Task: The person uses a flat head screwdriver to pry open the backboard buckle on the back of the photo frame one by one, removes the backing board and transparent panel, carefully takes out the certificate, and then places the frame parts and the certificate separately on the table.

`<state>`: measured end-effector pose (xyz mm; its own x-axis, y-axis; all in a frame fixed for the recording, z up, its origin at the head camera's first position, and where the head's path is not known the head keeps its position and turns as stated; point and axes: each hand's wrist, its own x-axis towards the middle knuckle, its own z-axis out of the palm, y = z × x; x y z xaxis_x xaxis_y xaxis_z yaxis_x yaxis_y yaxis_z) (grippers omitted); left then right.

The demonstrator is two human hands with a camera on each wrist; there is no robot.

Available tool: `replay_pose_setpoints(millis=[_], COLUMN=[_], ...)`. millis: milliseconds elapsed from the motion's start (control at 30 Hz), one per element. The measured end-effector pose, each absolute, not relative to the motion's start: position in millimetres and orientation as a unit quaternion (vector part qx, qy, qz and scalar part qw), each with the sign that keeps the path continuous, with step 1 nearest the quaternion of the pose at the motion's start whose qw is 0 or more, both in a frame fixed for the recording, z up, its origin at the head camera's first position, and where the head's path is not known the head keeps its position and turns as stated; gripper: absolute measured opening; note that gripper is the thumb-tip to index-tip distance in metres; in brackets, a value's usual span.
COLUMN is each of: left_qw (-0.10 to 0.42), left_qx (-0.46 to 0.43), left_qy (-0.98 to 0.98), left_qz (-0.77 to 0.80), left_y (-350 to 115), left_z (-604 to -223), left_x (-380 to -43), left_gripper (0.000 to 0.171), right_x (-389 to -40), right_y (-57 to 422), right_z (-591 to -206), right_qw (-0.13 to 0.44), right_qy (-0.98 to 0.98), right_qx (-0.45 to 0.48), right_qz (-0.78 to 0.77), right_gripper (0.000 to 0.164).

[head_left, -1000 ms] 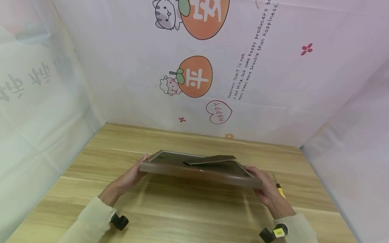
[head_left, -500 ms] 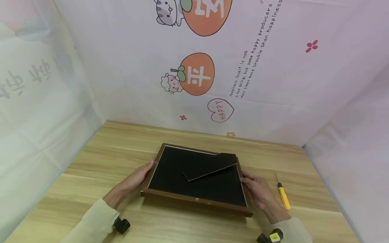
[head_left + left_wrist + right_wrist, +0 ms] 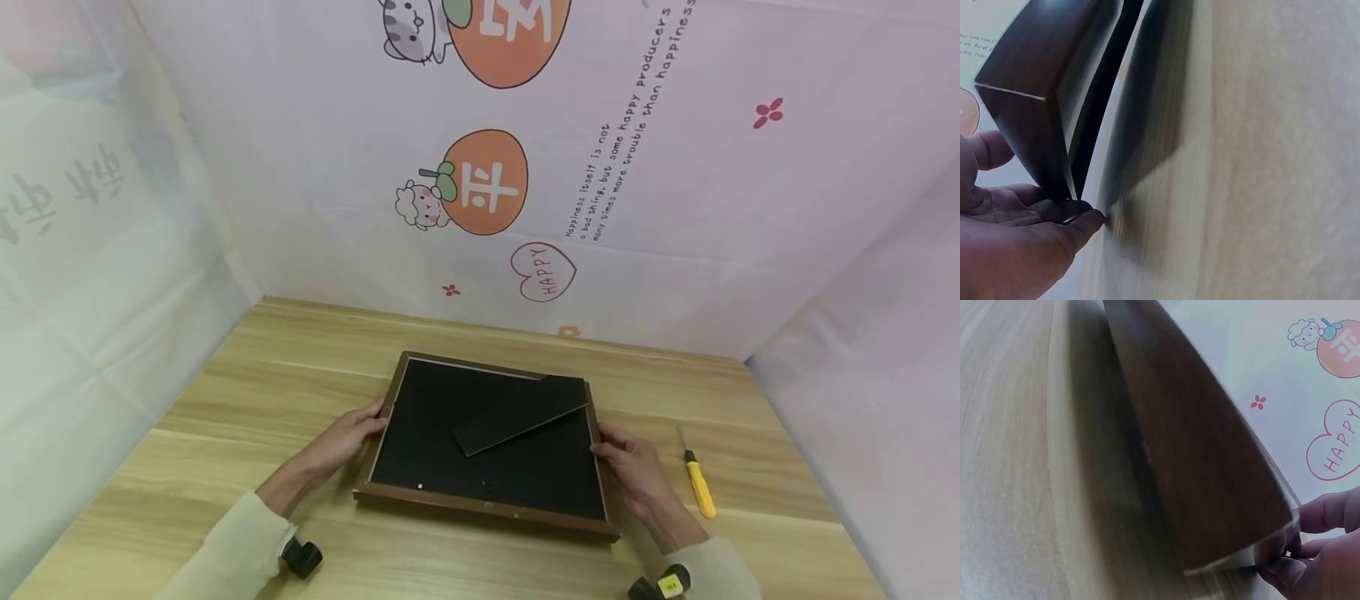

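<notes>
A brown picture frame (image 3: 487, 507) lies back side up between my hands, its black backing board (image 3: 420, 433) showing. Across the board slants a black easel stand (image 3: 521, 417). My left hand (image 3: 339, 442) grips the frame's left side, thumb on top. On the right side my right hand (image 3: 633, 471) grips it too. Both wrist views show a gap and shadow between the frame's near edge and the tabletop; whether the far edge touches the table cannot be told. The frame's front is hidden.
On the wooden table (image 3: 300, 367), right of my right hand, lies a screwdriver (image 3: 700, 483) with a yellow handle. White printed sheets (image 3: 337, 167) wall off the back and both sides.
The frame, earlier seen nearly edge-on, has tilted so its back faces up and has come down toward the table. Both hands have stayed on its sides.
</notes>
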<state>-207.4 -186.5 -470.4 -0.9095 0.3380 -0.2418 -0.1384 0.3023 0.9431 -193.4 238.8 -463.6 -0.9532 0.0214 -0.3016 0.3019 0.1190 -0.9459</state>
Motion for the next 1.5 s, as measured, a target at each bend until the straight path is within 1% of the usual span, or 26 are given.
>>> replay_pose_setpoints(millis=[200, 400, 600, 767, 1000, 1233, 1500], left_qw=[0.197, 0.185, 0.177, 0.160, 0.135, 0.121, 0.111], left_qx=[0.057, 0.057, 0.099, 0.129, 0.124, 0.116, 0.104], left_qy=[0.783, 0.781, 0.776, 0.786, 0.800, 0.818, 0.833], left_qz=[0.587, 0.594, 0.597, 0.583, 0.571, 0.550, 0.532], left_y=[-186.6, -185.6, -185.9, -187.4, -186.5, -185.6, -183.7], left_z=[-475.0, -479.2, -484.3, -487.7, -490.4, -489.2, -483.8], left_x=[-209.6, -210.4, -212.3, -214.6, -216.4, -217.3, -216.4], left_gripper=[0.061, 0.056, 0.049, 0.046, 0.043, 0.043, 0.039], right_x=[-195.8, -195.3, -196.3, -197.5, -198.1, -198.8, -200.8], right_y=[238.4, 237.1, 234.8, 234.4, 234.4, 234.4, 234.4], right_z=[-467.3, -470.7, -473.9, -475.5, -479.5, -481.7, -484.0], right_qw=[0.098, 0.079, 0.074, 0.069, 0.048, 0.043, 0.039], right_qy=[0.742, 0.750, 0.775, 0.782, 0.802, 0.805, 0.810], right_qx=[0.111, 0.107, 0.124, 0.131, 0.131, 0.132, 0.132], right_qz=[-0.654, -0.647, -0.615, -0.606, -0.580, -0.577, -0.571], right_gripper=[0.059, 0.060, 0.056, 0.056, 0.054, 0.052, 0.051])
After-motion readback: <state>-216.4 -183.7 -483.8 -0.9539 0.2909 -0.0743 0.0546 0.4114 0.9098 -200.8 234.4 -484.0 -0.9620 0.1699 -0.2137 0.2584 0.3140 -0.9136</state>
